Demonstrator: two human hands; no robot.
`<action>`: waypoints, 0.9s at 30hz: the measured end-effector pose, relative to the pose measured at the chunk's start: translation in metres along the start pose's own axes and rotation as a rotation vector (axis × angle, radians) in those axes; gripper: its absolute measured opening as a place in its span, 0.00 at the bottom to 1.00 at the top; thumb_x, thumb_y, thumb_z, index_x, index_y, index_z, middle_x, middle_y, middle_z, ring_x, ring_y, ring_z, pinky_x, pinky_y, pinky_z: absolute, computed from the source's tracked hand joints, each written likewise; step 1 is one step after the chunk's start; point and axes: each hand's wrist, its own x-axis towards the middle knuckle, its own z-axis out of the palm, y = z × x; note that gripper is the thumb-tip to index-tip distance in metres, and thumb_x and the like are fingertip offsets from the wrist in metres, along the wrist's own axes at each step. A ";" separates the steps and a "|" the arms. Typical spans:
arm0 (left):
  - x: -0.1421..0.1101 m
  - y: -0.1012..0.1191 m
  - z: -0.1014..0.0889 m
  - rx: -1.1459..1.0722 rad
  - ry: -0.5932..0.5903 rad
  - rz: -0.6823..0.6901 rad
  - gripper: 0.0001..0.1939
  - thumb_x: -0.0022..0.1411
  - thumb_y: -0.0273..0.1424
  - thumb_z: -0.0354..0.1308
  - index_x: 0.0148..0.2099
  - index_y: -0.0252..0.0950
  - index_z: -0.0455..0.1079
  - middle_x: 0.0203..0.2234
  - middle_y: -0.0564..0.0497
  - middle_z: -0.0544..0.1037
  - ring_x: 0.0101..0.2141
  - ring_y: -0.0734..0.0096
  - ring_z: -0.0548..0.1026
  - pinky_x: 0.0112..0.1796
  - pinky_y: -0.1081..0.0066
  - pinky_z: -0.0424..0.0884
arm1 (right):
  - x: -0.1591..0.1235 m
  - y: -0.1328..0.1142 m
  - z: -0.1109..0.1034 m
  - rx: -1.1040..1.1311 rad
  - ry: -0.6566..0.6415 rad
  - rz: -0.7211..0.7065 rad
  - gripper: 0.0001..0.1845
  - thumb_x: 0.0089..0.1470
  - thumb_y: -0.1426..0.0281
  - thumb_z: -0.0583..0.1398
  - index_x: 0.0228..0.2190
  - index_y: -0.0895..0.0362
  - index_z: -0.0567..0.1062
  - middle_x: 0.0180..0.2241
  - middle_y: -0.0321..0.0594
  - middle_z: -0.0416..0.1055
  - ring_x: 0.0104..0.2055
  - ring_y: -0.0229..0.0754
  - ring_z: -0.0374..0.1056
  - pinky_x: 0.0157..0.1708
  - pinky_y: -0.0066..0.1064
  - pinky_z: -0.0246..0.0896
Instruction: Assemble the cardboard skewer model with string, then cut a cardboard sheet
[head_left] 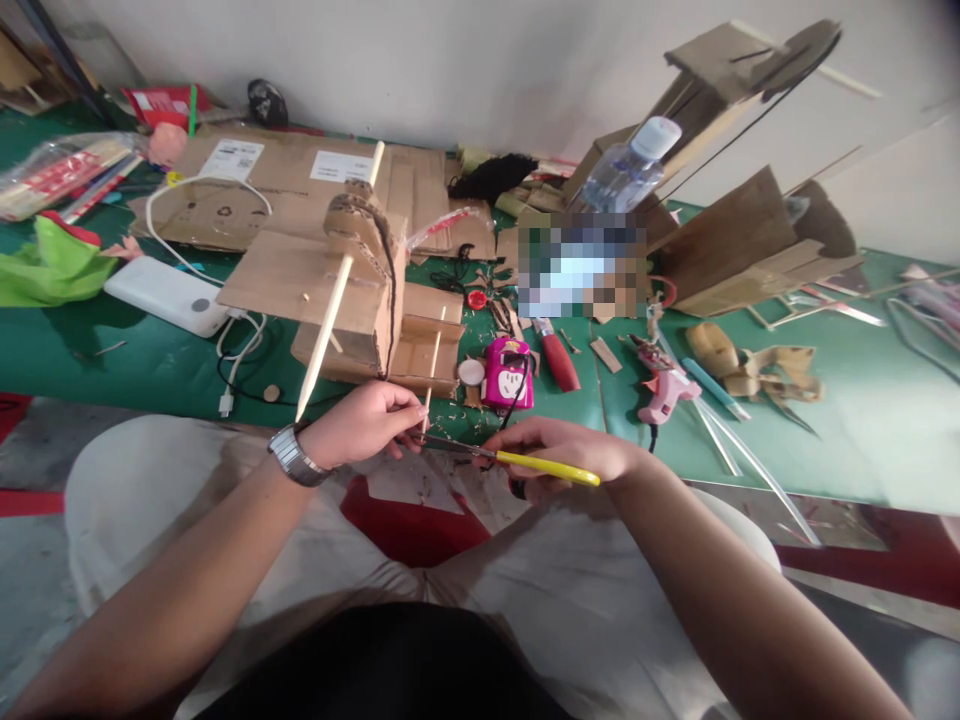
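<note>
My left hand (375, 420) pinches a thin wooden stick (433, 370) near its lower end; the stick stands up over the table edge. My right hand (555, 455) grips a pair of scissors (547, 467) with yellow handles. Their blades point left and meet the lower end of the stick, close to my left fingertips. Whether the blades touch the wood I cannot tell. Just beyond my left hand stands a cardboard structure (360, 320) with a thicker wooden rod (326, 335) through its round cardboard wheel (364, 230). A pink sharpener-like box (508, 375) sits beyond the scissors.
On the green table (150, 350) lie a white power bank (166, 297) with a cable, a red-handled tool (559, 362), a pink glue gun (664, 390) and clear glue sticks (757, 480). A water bottle (630, 165) and taller cardboard pieces (742, 250) stand behind at right.
</note>
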 end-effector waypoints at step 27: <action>-0.002 0.004 0.000 0.019 0.012 -0.020 0.14 0.69 0.38 0.58 0.35 0.33 0.75 0.32 0.47 0.81 0.31 0.68 0.82 0.25 0.76 0.77 | 0.001 0.003 0.001 0.000 -0.002 0.003 0.33 0.56 0.51 0.69 0.55 0.59 0.80 0.25 0.32 0.66 0.18 0.29 0.58 0.14 0.20 0.53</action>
